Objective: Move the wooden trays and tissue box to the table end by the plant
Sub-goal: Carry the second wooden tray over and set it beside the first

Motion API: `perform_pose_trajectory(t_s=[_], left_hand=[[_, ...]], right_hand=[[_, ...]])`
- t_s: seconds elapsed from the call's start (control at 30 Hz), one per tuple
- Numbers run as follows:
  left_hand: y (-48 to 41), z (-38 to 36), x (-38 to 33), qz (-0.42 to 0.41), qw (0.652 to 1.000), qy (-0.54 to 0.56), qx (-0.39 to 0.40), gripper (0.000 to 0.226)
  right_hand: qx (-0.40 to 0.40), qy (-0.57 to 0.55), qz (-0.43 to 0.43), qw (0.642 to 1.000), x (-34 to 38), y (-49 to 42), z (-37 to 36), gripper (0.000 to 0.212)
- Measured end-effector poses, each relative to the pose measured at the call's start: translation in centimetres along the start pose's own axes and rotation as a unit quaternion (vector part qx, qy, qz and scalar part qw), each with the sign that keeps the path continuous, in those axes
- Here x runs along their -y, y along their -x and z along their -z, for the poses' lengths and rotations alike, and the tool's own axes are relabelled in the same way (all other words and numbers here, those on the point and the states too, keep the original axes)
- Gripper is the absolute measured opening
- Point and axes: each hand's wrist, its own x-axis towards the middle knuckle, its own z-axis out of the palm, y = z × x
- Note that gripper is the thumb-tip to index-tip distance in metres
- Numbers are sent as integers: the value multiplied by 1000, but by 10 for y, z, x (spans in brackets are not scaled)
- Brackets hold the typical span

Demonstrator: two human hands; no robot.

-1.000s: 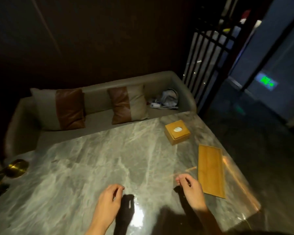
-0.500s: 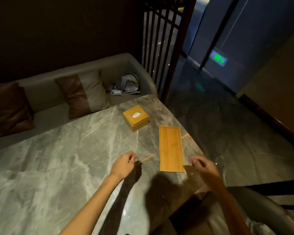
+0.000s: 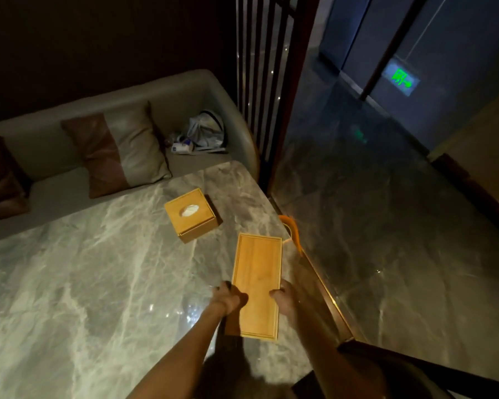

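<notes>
A long wooden tray [image 3: 257, 280] lies near the right edge of the marble table [image 3: 84, 283]. My left hand [image 3: 228, 298] grips its left long edge and my right hand [image 3: 283, 298] grips its right long edge, both toward the near end. Whether the tray has left the table surface is unclear. A square wooden tissue box [image 3: 191, 218] with a white tissue in its slot stands just beyond the tray, apart from it. No plant is in view.
A beige sofa [image 3: 55, 156] with brown-and-beige cushions runs along the table's far side, a bag [image 3: 205, 133] in its corner. A dark slatted screen [image 3: 260, 82] stands past the table's right end. A dark chair back [image 3: 415, 370] is at lower right.
The view has swung right. Both hands moved from bare tabletop onto the tray's two long edges and closed on it.
</notes>
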Motion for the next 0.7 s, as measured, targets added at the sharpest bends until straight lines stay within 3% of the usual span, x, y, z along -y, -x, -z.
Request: perform_pose_trajectory(t_s=[0.1, 0.23, 0.33, 0.47, 0.7], left_hand=[[6, -8, 10, 9, 999, -34, 11, 67], [24, 8, 32, -40, 991, 129, 27, 56], [42, 33, 50, -91, 981, 168, 5, 50], [76, 78, 95, -91, 965, 244, -13, 49], [155, 171, 223, -70, 918, 360, -149, 45]], right_hand=[[14, -45, 2, 999, -8, 3, -6, 40], [36, -90, -27, 995, -11, 5, -10, 42], [66, -130, -38, 989, -3, 16, -22, 48], [136, -112, -25, 984, 20, 33, -47, 52], [290, -42, 101, 951, 94, 112, -172, 75]])
